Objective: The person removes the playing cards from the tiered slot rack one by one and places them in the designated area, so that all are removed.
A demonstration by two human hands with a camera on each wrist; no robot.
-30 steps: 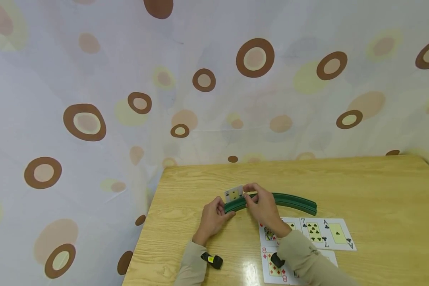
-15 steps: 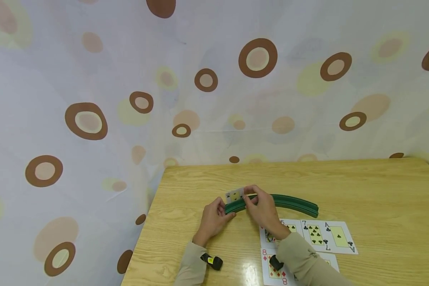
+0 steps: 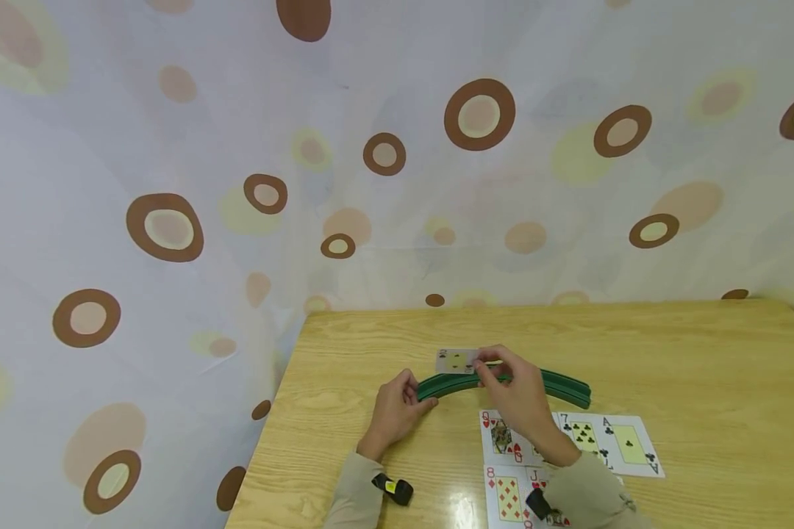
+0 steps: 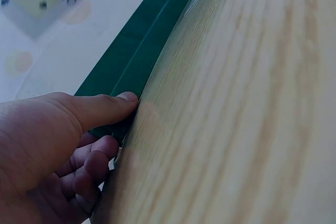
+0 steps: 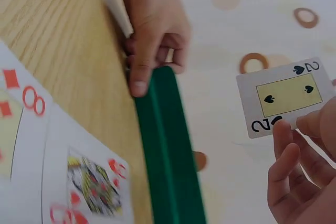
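A curved green card holder (image 3: pixel 565 387) lies on the table, and its left end is pinched between the thumb and fingers of my left hand (image 3: pixel 393 410). The thumb (image 4: pixel 107 108) presses along its near side in the left wrist view. My right hand (image 3: pixel 519 393) pinches a playing card (image 3: pixel 455 361), the two of spades, by one corner. In the right wrist view that two of spades (image 5: pixel 283 95) is apart from the holder, its face fully shown except where the fingertips cover a corner. In the head view the right hand hides part of the holder's middle.
Face-up cards lie in two rows on the wooden table (image 3: pixel 344 345): a queen of hearts (image 3: pixel 501 438), a seven of clubs (image 3: pixel 581 433), an ace of clubs (image 3: pixel 630 444), an eight of diamonds (image 3: pixel 508 498) and a partly covered jack. A spotted cloth (image 3: pixel 397 184) hangs behind.
My right hand has moved right with the two of spades, which has risen out of the holder and levelled from its tilt. My left hand stays on the holder's left end.
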